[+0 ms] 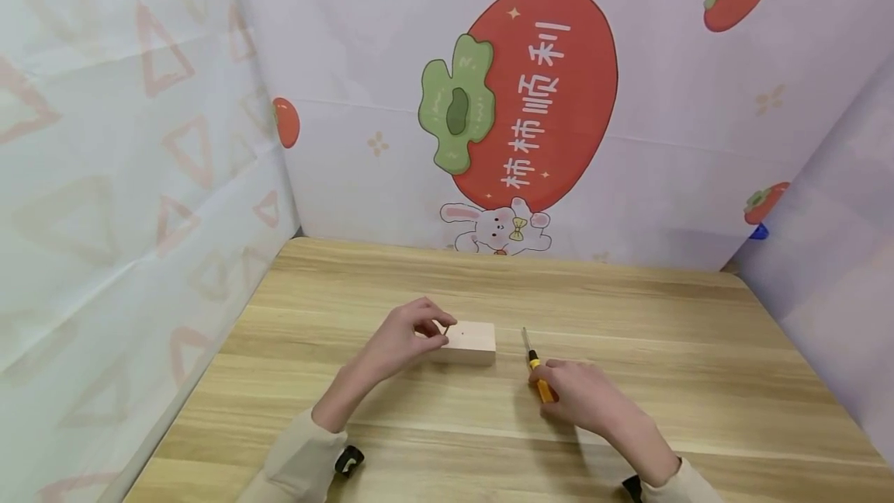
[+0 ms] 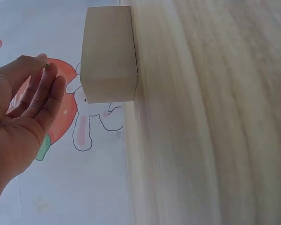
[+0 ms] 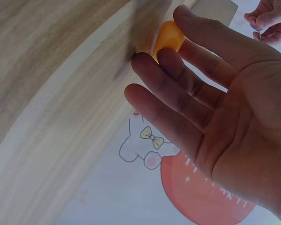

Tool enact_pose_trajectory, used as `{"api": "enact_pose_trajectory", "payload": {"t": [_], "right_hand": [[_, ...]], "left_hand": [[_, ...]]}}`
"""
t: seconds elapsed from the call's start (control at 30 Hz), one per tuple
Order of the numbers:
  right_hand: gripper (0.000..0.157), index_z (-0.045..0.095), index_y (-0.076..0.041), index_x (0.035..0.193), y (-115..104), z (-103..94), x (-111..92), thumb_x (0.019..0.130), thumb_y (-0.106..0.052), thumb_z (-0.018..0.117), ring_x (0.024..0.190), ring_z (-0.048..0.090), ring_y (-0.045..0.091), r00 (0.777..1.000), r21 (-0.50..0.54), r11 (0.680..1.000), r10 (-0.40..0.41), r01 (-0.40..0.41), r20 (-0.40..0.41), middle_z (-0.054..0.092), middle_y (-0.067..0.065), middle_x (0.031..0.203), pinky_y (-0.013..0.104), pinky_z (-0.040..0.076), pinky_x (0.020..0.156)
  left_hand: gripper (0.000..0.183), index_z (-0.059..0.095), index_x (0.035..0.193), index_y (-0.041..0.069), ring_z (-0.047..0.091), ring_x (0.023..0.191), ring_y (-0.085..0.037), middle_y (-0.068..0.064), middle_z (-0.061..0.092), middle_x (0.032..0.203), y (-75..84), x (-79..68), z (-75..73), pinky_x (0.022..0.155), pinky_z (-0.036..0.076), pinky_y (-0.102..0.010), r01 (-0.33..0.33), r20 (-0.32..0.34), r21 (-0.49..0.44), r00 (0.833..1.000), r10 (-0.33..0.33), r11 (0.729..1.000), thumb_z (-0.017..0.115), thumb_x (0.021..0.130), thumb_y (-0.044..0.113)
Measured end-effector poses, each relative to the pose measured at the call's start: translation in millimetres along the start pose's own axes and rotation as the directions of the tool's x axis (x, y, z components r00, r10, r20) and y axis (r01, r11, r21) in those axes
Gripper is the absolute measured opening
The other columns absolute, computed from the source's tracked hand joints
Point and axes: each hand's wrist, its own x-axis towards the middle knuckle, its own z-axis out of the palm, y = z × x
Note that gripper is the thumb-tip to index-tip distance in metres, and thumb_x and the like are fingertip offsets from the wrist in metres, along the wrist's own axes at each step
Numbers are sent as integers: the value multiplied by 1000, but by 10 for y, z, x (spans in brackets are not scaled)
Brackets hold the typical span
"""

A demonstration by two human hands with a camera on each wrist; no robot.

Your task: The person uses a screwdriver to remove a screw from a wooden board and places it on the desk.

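Thumb and fingertips of my left hand [image 1: 408, 336] pinch a small thin screw [image 1: 446, 330] over the left part of a pale wooden block [image 1: 475, 338]. A tiny dark hole shows in the block's top. In the left wrist view, the screw's head [image 2: 47, 65] peeks out between the fingertips, beside the block [image 2: 108, 51]. Low over the table, my right hand [image 1: 590, 398] holds the yellow-orange handle of a screwdriver [image 1: 535, 364] between thumb and fingers. Its metal shaft points away from me. The handle's rounded end [image 3: 169, 38] shows in the right wrist view.
The wood-grain table [image 1: 391, 449] reaches back to a printed cloth wall [image 1: 349, 177] with persimmon and rabbit drawings. Another cloth [image 1: 105, 177] hangs along the left side. Dark wrist straps [image 1: 348, 459] sit at both sleeves.
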Motion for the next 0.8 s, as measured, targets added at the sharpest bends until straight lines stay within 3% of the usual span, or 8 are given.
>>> {"api": "enact_pose_trajectory", "payload": {"t": [0.27,0.53,0.8], "right_hand": [[29,71,-14,101,-4,-14,6,75,-17,84,62,41,5,1000,8,1000,5,-5,17,51,-10,76,24,36,57],[29,71,-14,100,-22,-29,10,75,-16,84,63,42,6,999,14,1000,5,-6,32,54,-9,78,26,38,57],[28,71,-14,100,-26,-25,12,75,-17,84,62,42,5,1000,10,1000,4,-5,30,52,-10,76,26,38,57]], "left_hand": [[25,74,109,9,68,86,-10,-2,65,107,59,-144,-71,75,54,-23,104,15,-72,995,-103,992,78,84,10],[20,75,107,14,69,92,-13,-2,64,111,69,-301,-58,75,54,-22,160,22,-114,987,-158,981,77,86,13],[33,72,111,2,69,88,-13,-12,66,112,70,-437,-28,74,53,-21,237,111,-176,969,-220,955,81,80,7]]}}
